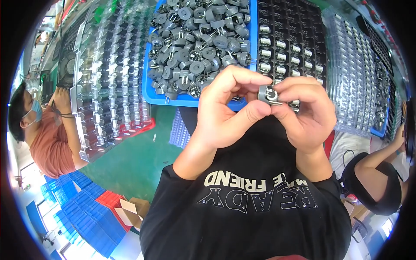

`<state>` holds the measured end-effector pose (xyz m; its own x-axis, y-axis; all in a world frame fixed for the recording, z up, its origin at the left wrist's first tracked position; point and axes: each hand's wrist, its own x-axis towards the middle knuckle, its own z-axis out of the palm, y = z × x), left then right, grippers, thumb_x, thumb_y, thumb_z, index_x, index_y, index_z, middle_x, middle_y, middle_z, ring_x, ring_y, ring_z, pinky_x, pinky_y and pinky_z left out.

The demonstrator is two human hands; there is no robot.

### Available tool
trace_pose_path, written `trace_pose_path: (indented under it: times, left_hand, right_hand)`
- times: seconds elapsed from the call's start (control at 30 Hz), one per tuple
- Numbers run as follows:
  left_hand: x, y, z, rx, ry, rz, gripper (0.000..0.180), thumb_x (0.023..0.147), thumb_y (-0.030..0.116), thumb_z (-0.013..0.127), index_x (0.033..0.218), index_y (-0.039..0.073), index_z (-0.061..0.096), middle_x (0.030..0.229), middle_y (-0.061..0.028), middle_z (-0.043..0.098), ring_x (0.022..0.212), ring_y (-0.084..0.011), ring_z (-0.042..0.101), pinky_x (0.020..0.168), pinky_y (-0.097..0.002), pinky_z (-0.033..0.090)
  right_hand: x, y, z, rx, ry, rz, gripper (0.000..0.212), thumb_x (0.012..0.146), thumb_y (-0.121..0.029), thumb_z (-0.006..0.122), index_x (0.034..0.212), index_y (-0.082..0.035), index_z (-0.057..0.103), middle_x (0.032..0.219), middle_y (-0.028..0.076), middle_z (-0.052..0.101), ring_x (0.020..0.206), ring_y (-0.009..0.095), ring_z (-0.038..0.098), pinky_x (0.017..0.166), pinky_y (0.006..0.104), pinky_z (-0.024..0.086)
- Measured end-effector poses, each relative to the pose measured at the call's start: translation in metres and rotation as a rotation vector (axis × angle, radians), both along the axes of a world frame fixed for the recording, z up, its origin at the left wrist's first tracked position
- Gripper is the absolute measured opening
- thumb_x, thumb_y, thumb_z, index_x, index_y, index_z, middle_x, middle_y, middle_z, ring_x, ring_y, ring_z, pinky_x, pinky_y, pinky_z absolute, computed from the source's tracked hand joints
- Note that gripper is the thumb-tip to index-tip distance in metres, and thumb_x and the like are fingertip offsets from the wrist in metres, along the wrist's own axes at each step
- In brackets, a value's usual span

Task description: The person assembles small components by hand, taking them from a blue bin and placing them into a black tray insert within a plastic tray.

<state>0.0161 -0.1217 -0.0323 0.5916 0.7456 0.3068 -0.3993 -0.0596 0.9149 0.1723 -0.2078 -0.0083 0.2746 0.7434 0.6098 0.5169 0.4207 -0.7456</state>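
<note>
Steadying the grey plug [262, 93] by its rim, without straining its pins [276, 103], would, we judge, work best. Our left hand [227, 106] pinches that rim between thumb and forefinger; our right hand [308, 106] has its thumb and forefinger nearly together at the pin side, though we cannot tell whether they grip or merely touch. Beyond are a blue bin [145, 93] of similar plugs [197, 67] and a black tray [290, 21] of silvery parts [281, 56].

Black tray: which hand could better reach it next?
Likely the right hand: it lies nearer the black tray; the left hand, also pinching the grey part, is by the blue bin.
</note>
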Motion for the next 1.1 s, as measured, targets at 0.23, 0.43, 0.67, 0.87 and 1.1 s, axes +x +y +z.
trace_pose_path:
  times: [0.23,0.43,0.67,0.87,1.1]
  left_hand:
    - [-0.015,0.017,0.017,0.278,0.398,0.193,0.04,0.081,0.015,0.086,0.115,0.004,0.069,0.096,-0.007,0.074,0.075,-0.0111,0.067,0.07,-0.0261,0.054]
    - [-0.049,0.05,0.027,0.703,0.962,0.566,0.037,0.08,0.016,0.079,0.115,0.006,0.071,0.107,-0.0131,0.067,0.097,-0.0317,0.064,0.086,-0.0409,0.052]
    - [-0.034,0.051,0.021,0.762,1.068,0.49,0.036,0.078,0.017,0.079,0.111,0.005,0.072,0.111,-0.0168,0.065,0.103,-0.0358,0.065,0.09,-0.0408,0.052]
    - [-0.052,0.059,0.025,0.708,1.059,0.449,0.025,0.079,0.005,0.077,0.104,0.003,0.072,0.097,-0.0122,0.068,0.073,-0.0239,0.064,0.068,-0.0351,0.053]
    - [-0.059,0.074,0.029,0.781,0.88,0.433,0.026,0.093,-0.003,0.058,0.116,0.002,0.069,0.105,-0.0134,0.062,0.089,-0.0234,0.061,0.079,-0.0329,0.05]
  right_hand:
    - [0.007,0.025,-0.002,-0.234,0.248,0.127,0.01,0.082,0.001,0.075,0.086,0.002,0.066,0.09,0.01,0.07,0.083,0.016,0.069,0.072,0.0288,0.054]
    - [0.082,0.082,-0.015,-0.549,-0.51,-0.536,0.01,0.089,-0.014,0.067,0.093,-0.006,0.063,0.082,0.014,0.068,0.078,0.035,0.065,0.071,0.0416,0.051]
    - [0.088,0.105,-0.03,-0.712,-0.882,-0.546,0.015,0.083,-0.008,0.064,0.098,-0.007,0.067,0.096,0.021,0.067,0.092,0.042,0.068,0.08,0.0519,0.056]
    - [0.09,0.072,0.012,-0.708,-0.668,-0.543,0.027,0.084,-0.014,0.075,0.11,-0.01,0.073,0.107,0.019,0.07,0.101,0.039,0.068,0.093,0.0459,0.054]
    - [0.257,0.034,0.036,-0.876,-0.504,-0.812,0.039,0.086,-0.035,0.076,0.113,-0.007,0.073,0.099,0.014,0.075,0.094,0.028,0.073,0.086,0.0382,0.055]
